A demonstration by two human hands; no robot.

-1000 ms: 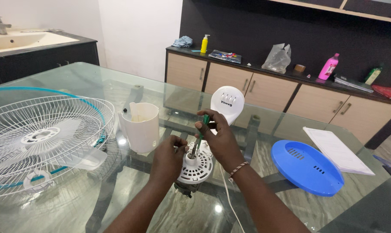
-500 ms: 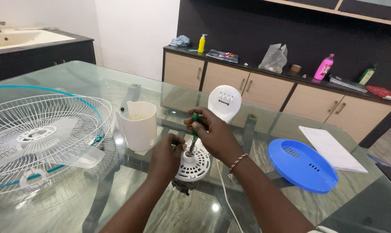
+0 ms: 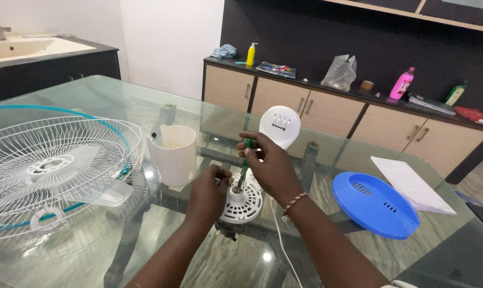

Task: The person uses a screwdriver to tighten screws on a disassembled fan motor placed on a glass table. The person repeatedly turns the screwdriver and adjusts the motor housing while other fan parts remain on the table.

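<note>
A white fan motor unit (image 3: 244, 201) lies on the glass table (image 3: 119, 101) in front of me. My left hand (image 3: 208, 192) rests on its left side, fingers curled against the hub. My right hand (image 3: 269, 165) grips a green-handled screwdriver (image 3: 245, 165), held upright with its tip down in the motor's centre. A white cord (image 3: 277, 234) runs from the motor toward me. Just behind my right hand stands a white oval fan head cover (image 3: 279, 125).
A white wire fan guard with a blue rim (image 3: 49, 170) fills the table's left side. A cream plastic housing (image 3: 172, 154) stands left of the motor. A blue round cover (image 3: 374, 204) and papers (image 3: 412, 184) lie to the right. Cabinets with bottles line the far wall.
My view has shifted slightly. Both hands stay on the motor, the right hand's grip on the screwdriver turning a little.
</note>
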